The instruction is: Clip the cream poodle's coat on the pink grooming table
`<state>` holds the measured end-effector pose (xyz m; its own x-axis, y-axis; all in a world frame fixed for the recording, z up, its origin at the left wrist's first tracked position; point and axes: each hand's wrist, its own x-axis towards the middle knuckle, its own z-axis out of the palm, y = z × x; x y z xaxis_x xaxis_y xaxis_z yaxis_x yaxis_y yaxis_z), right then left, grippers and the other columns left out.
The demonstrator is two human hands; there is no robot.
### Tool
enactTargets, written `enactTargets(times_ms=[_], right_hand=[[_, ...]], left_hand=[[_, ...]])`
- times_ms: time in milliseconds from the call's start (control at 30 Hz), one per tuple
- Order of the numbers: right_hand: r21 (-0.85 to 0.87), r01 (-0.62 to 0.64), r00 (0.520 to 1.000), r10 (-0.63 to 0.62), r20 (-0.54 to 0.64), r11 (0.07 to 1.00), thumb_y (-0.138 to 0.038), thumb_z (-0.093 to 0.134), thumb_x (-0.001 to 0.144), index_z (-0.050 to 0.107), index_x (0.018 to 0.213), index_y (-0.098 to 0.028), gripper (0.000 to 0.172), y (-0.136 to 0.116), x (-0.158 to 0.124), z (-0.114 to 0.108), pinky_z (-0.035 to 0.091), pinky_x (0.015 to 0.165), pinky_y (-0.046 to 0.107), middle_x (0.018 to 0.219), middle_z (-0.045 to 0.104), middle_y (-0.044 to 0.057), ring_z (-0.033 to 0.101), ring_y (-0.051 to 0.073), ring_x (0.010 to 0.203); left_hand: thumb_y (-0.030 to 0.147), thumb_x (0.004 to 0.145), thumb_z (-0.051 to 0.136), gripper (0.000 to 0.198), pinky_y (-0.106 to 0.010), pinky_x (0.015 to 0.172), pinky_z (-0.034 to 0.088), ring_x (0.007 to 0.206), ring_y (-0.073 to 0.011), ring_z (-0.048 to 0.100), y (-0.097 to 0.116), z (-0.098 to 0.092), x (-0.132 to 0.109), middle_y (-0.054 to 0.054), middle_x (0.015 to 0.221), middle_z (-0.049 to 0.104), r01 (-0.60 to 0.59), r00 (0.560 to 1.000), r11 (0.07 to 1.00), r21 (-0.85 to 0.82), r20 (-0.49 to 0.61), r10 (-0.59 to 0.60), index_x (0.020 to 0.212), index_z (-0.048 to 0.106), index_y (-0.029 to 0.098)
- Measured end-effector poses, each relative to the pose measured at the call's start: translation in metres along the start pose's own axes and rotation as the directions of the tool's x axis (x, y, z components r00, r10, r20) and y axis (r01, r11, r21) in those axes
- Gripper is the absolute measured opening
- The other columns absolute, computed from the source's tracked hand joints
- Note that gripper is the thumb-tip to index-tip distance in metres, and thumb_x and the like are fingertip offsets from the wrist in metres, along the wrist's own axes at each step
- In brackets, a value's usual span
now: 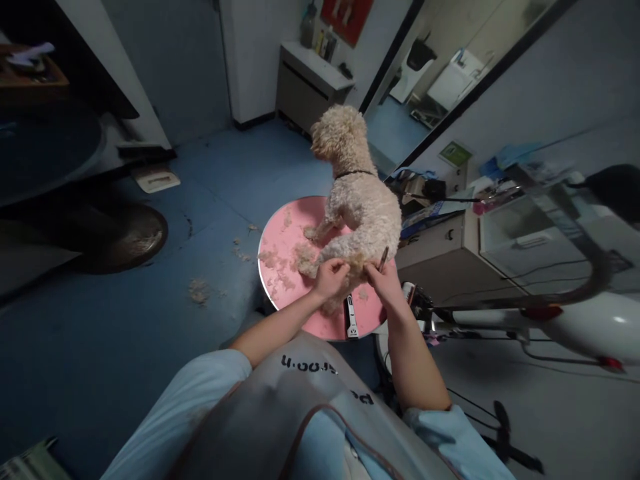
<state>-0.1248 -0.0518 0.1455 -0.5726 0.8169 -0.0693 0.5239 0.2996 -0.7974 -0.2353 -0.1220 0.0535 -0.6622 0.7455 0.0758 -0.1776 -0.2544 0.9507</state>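
A curly cream-coloured dog [367,203] with a dark collar stands on a round pink table [320,325], its head turned to the left and its rear toward me. My left hand [332,277] is closed in a pinch at the fur of its hind part; what lies between the fingertips is too small to make out. On the right, my right hand [383,275] is closed round a thin dark tool [384,257] that points up, its fingertips at the same fur. A black and white tool [351,318] lies near the table's front edge. Loose fur clumps [273,260] cover the table's left side.
Clumps of fur [199,291] lie on the blue floor. To the right are a cabinet [440,257] and a white machine [585,327] with a curved arm and cables. A dark round base [145,237] stands at the left. Behind the dog is a low cabinet [307,87].
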Motion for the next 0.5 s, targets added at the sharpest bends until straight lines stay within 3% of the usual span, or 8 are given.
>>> enactTargets(times_ms=[100,200,267,333,500], right_hand=[[0.235,-0.176,0.984,0.166,0.061,0.956,-0.046,0.056,0.083,0.057,0.096,-0.020,0.030,0.006,-0.026,-0.018,0.044,0.053,0.025,0.062,0.055,-0.003,0.055,0.013,0.057],[0.412,-0.266,0.941,0.143,0.306,0.871,-0.040,0.072,0.077,0.045,0.132,-0.025,0.063,0.016,-0.069,-0.027,0.053,0.071,0.031,0.094,0.068,0.005,0.068,0.018,0.083],[0.435,-0.306,0.866,0.057,0.497,0.847,-0.037,0.080,0.071,0.045,0.134,-0.024,0.073,0.024,-0.095,-0.023,0.053,0.068,0.030,0.094,0.069,0.007,0.069,0.018,0.079],[0.438,-0.323,0.808,0.003,0.590,0.839,-0.040,0.081,0.070,0.052,0.130,-0.021,0.069,0.031,-0.109,-0.013,0.050,0.061,0.027,0.084,0.068,0.004,0.066,0.015,0.068],[0.477,-0.244,0.826,-0.077,0.558,0.845,-0.050,0.079,0.070,0.055,0.130,-0.019,0.072,0.044,-0.100,0.013,0.044,0.058,0.024,0.082,0.064,0.002,0.060,0.012,0.065]], left_hand=[[0.025,0.076,0.059,0.014,-0.023,0.061,0.043,0.063,-0.0121,0.055,0.004,0.001,0.001,-0.001,0.065,0.063,0.106,0.994,0.993,-0.059,0.018,-0.105,0.067,0.061,0.014],[0.022,0.076,0.058,0.014,-0.022,0.060,0.041,0.062,-0.0107,0.052,0.008,0.001,0.001,0.001,0.063,0.060,0.100,0.995,0.993,-0.059,0.015,-0.099,0.064,0.059,0.015],[0.022,0.077,0.058,0.016,-0.022,0.058,0.038,0.059,-0.0101,0.049,0.010,0.002,0.000,0.002,0.060,0.057,0.091,0.996,0.995,-0.040,0.018,-0.090,0.063,0.057,0.015],[0.023,0.079,0.057,0.018,-0.022,0.057,0.037,0.058,-0.0099,0.047,0.011,0.002,-0.002,0.002,0.059,0.055,0.078,0.997,0.997,-0.017,0.020,-0.077,0.063,0.056,0.015],[0.025,0.081,0.057,0.019,-0.022,0.057,0.036,0.058,-0.0094,0.046,0.012,0.002,-0.007,0.003,0.060,0.054,0.040,0.999,0.999,0.033,0.023,-0.041,0.065,0.058,0.015]])
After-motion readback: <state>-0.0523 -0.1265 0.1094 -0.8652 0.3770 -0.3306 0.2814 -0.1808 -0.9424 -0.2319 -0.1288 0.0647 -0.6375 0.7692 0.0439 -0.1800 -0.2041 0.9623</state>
